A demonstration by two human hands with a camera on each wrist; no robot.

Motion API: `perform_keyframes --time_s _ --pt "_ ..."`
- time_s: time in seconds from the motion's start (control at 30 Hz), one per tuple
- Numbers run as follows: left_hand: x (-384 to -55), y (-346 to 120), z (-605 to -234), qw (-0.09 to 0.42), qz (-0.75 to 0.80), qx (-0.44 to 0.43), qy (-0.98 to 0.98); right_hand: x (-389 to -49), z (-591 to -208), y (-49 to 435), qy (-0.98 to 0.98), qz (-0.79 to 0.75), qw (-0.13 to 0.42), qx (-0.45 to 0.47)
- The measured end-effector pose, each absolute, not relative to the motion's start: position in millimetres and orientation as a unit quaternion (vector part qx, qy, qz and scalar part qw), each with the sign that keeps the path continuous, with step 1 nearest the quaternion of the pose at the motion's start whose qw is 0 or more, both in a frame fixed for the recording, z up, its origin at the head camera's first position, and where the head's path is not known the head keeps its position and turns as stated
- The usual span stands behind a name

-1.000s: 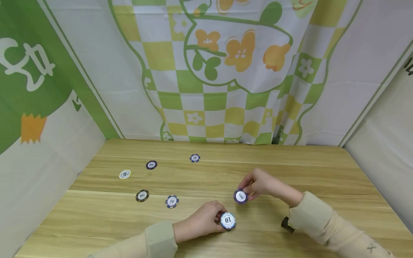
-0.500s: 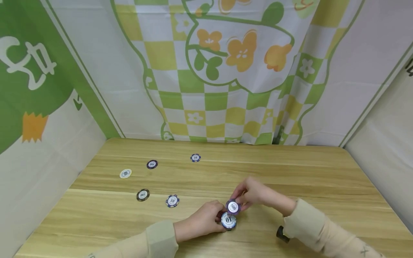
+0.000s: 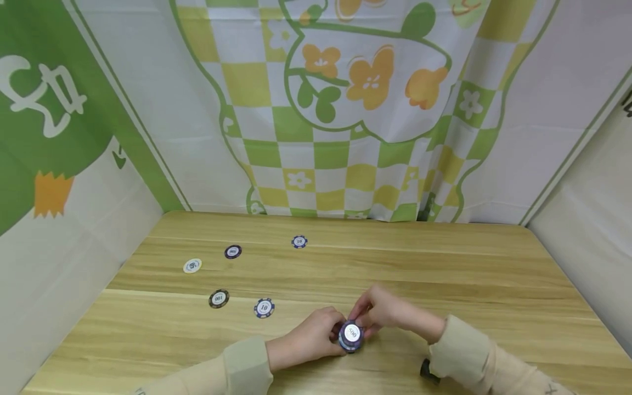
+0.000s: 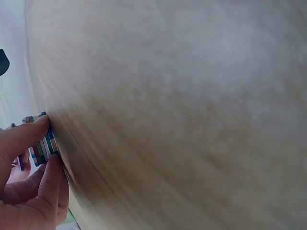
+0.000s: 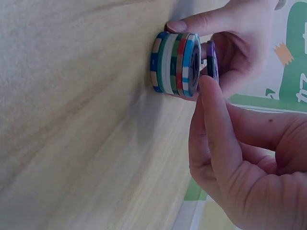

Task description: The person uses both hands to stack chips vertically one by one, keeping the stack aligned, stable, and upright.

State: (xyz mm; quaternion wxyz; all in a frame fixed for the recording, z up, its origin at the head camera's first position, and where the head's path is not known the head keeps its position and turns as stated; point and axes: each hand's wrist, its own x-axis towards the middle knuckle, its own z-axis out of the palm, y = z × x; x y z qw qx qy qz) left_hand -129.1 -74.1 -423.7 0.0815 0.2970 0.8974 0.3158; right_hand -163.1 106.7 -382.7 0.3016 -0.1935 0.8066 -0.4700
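A short stack of poker chips (image 5: 172,64) in blue, green, white and red stands on the table, gripped at its sides by the thumb and fingers of my left hand (image 3: 308,337). My right hand (image 3: 382,311) pinches a purple poker chip marked 500 (image 3: 353,333) by its edge. That chip is over the stack; in the right wrist view a narrow gap separates the two. From the head view, the purple chip covers most of the stack's top. The left wrist view shows the stack (image 4: 44,148) between thumb and fingers.
Several loose chips lie flat to the left on the wooden table (image 3: 444,258): a blue 10 (image 3: 264,308), a black 100 (image 3: 219,298), a pale yellow-edged chip (image 3: 192,266), a dark purple one (image 3: 233,252) and another blue 10 (image 3: 299,241). Patterned curtains (image 3: 326,159) border the table.
My right hand has carried the purple chip left and toward me, from beside the stack to over it. The left hand has stayed around the stack.
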Motion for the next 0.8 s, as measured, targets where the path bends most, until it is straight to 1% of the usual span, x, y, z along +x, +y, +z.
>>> perform_keyframes --time_s 0.33,0.47,0.8 --pt "-128.5 -73.5 -422.8 0.081 0.316 0.298 0.897 -157.9 -381.6 101.7 0.82 -0.457 0.299 -0.172" --pt "-128.5 -73.6 -422.3 0.083 0.317 0.3 0.896 -158.9 -386.7 101.5 0.821 -0.457 0.294 -0.172" --pt "-128.6 -73.2 -421.8 0.089 0.322 0.295 0.895 -155.2 -388.4 99.4 0.84 -0.439 0.254 -0.193"
